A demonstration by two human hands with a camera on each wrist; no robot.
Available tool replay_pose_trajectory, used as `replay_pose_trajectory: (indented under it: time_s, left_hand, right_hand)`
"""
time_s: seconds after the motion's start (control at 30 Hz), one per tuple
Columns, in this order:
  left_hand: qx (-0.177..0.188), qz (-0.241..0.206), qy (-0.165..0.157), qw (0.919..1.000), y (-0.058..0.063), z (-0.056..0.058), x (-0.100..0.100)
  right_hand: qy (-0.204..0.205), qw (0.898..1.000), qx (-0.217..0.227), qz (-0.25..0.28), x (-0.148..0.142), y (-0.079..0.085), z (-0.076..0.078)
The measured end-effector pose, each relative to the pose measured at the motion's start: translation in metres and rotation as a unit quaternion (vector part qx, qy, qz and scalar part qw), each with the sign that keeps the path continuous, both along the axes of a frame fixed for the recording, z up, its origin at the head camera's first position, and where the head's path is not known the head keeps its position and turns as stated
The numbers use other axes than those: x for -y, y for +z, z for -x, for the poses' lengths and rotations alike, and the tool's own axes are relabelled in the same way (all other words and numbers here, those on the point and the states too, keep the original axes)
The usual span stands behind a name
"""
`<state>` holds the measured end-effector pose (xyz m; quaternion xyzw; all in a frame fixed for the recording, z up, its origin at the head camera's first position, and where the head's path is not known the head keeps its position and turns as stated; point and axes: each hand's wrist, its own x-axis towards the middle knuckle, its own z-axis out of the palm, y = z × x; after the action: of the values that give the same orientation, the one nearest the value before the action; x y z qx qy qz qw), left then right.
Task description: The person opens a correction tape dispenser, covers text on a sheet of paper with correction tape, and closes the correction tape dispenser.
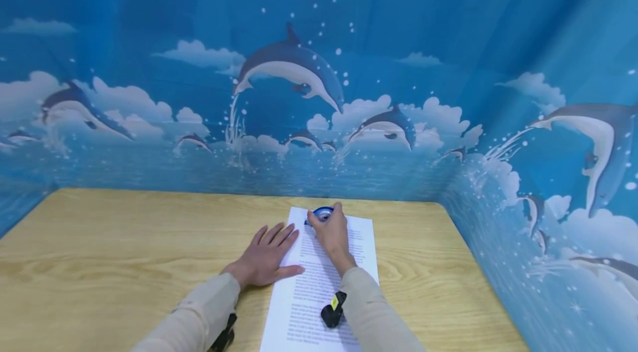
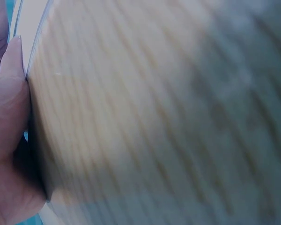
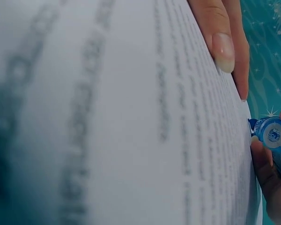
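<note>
A sheet of printed paper lies lengthwise on the wooden table. Near its far edge my right hand grips a blue correction tape dispenser between thumb and fingers. The right wrist view shows the dispenser's round clear wheel, with its tip at the paper's surface. My left hand rests flat, fingers spread, across the sheet's left edge, its thumb on the paper. In the left wrist view, part of that left hand shows at the left side. What lies under the dispenser's tip is hidden.
The light wooden table extends to both sides of the paper. A blue curtain printed with dolphins and clouds stands behind the table and along its right side. A black wrist camera on the right forearm hangs over the sheet.
</note>
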<state>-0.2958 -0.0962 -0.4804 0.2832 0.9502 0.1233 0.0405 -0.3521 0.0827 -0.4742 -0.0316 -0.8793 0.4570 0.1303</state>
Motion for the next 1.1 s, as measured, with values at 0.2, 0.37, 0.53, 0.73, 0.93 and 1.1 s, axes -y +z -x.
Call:
replay_pose_trajectory:
  time_s: [0.2,0.37,0.53,0.73,0.93,1.1]
  left_hand:
    - [-0.011,-0.02,-0.003,0.9997,-0.013,0.003,-0.001]
    - [-0.01,-0.022,-0.006,0.9997,-0.011,0.003,-0.001]
    - [-0.01,-0.026,-0.006,0.9996,-0.005,0.001,0.0]
    - [-0.003,-0.015,0.001,0.9999,0.002,-0.002,0.0]
    - [-0.005,-0.004,-0.001,1.0,0.008,-0.005,-0.001]
    - [-0.006,-0.031,-0.007,0.9995,0.005,-0.004,0.001]
  right_hand:
    - [0.0,1.0,0.009,-0.01,-0.004,0.001,-0.001]
    - [0.001,1.0,0.016,-0.013,-0.01,0.002,-0.001]
    - [0.007,0.999,0.031,-0.015,-0.013,0.003,0.0]
    - [0.007,0.999,0.047,-0.021,-0.018,0.003,0.002]
    - [0.013,0.999,0.047,-0.022,-0.024,0.004,0.001]
    - [0.014,0.998,0.052,-0.023,-0.028,0.006,0.0]
